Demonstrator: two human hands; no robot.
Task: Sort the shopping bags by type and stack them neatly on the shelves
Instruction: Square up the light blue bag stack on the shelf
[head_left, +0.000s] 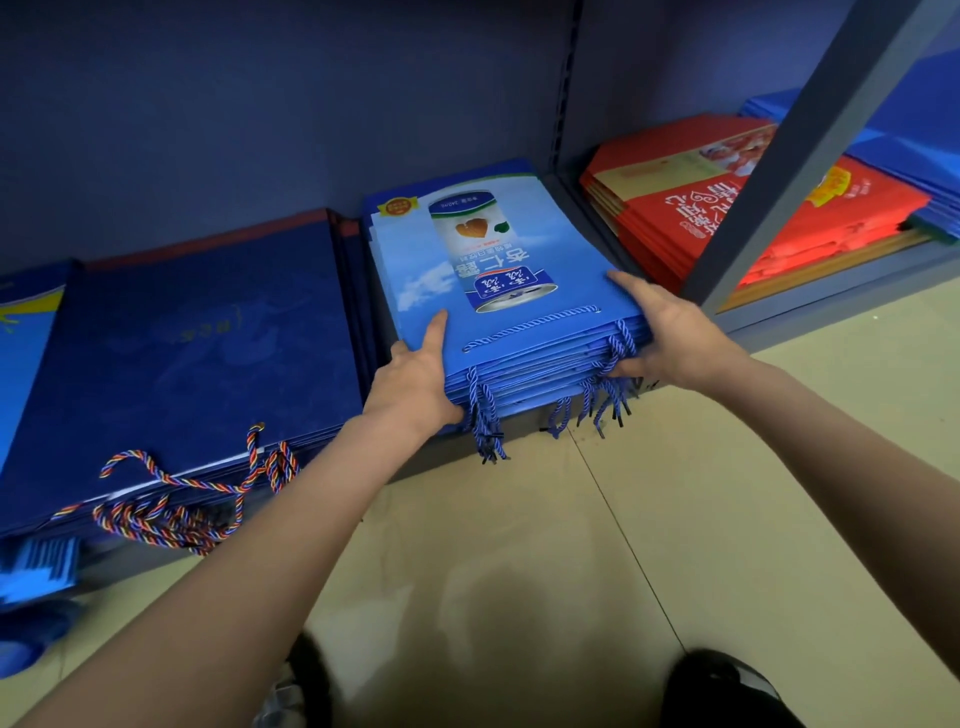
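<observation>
A stack of light blue shopping bags (493, 275) printed with a can picture lies flat on the bottom shelf, its blue rope handles hanging over the front edge. My left hand (415, 376) grips the stack's front left corner, thumb on top. My right hand (662, 332) grips the front right corner, fingers on top and thumb underneath among the handles. To the left lies a stack of dark navy bags (197, 353) with multicoloured rope handles. Red bags (691, 208) are stacked in the shelf bay to the right.
A grey shelf upright (810, 135) crosses in front of the red stack. More blue bags (914, 140) lie behind the red ones, and others (23, 332) sit at the far left. Below is beige tiled floor (597, 545), with my shoes (722, 691) at the bottom.
</observation>
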